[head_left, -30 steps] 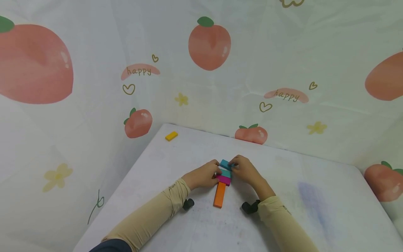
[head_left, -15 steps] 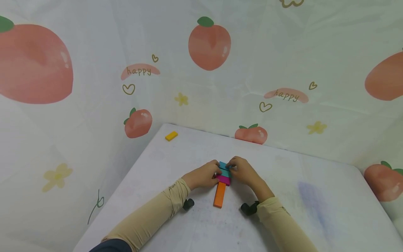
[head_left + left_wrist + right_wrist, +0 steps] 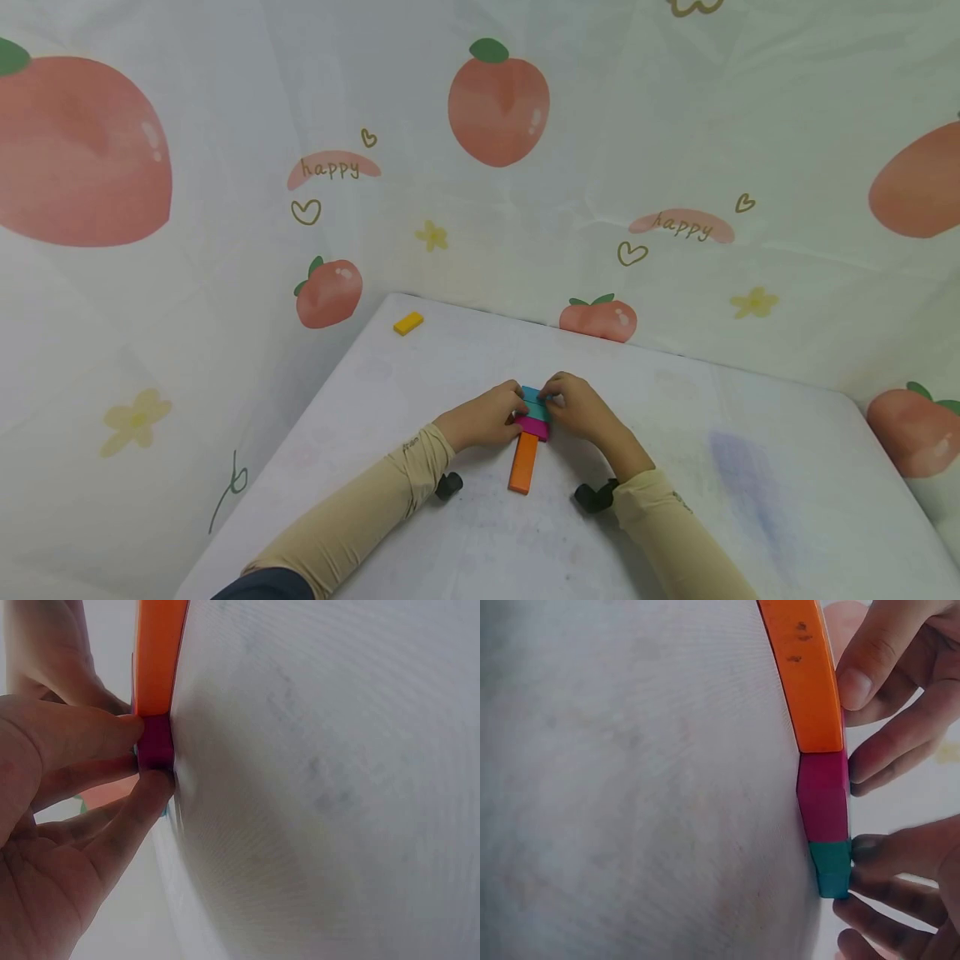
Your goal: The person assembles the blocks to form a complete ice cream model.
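A blue block (image 3: 529,393), a teal block (image 3: 536,411) and a magenta block (image 3: 533,428) lie side by side on the white table, with an orange block (image 3: 523,463) running lengthwise toward me from the magenta one. My left hand (image 3: 483,415) is at the left ends of the row; in the left wrist view its thumb and a finger pinch the end of the magenta block (image 3: 156,742). At the right ends, my right hand (image 3: 581,408) pinches the blue block, partly hiding it. Its fingertips also touch the teal block (image 3: 830,857) in the right wrist view.
A yellow block (image 3: 408,323) lies alone near the far left corner of the table (image 3: 450,350). Dark cylindrical devices (image 3: 596,497) show at both wrists. A peach-printed cloth (image 3: 525,225) hangs behind and to the left of the table.
My right hand has brought the blue block, angled at first, toward me and flush against the teal block. The left hand has stayed at the left ends.
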The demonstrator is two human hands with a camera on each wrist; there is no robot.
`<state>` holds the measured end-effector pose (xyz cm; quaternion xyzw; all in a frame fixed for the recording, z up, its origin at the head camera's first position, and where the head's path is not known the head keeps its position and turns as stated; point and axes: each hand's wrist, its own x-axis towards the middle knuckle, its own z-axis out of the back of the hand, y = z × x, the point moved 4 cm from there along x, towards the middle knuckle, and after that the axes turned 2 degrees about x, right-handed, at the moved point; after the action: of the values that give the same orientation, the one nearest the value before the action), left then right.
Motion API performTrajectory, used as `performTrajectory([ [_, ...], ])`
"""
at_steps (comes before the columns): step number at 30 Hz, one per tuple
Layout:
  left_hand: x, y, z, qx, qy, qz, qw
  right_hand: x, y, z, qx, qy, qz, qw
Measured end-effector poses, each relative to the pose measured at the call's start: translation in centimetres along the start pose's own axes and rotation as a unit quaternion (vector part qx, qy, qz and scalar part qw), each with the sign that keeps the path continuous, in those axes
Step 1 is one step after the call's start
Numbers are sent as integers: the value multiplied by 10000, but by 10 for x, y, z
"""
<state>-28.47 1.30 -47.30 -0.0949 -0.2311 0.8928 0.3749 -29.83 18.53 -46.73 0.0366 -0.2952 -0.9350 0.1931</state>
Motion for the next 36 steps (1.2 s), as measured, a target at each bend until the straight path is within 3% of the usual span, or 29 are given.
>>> performTrajectory([
  [14, 2, -1, 0, 28, 30, 43, 10000, -18, -1, 6, 217, 666, 25, 9975],
  [24, 0, 0, 2, -110, 117, 132, 9998, -18, -4, 4, 221, 741, 29, 9970],
  [31, -3, 16, 11, -703, 33, 310, 9970, -18, -1, 5, 141, 759, 122, 9969],
  [36, -9, 39, 37, -573, -544, 454, 9958, -17, 1, 5, 50, 815, 0, 9967],
])
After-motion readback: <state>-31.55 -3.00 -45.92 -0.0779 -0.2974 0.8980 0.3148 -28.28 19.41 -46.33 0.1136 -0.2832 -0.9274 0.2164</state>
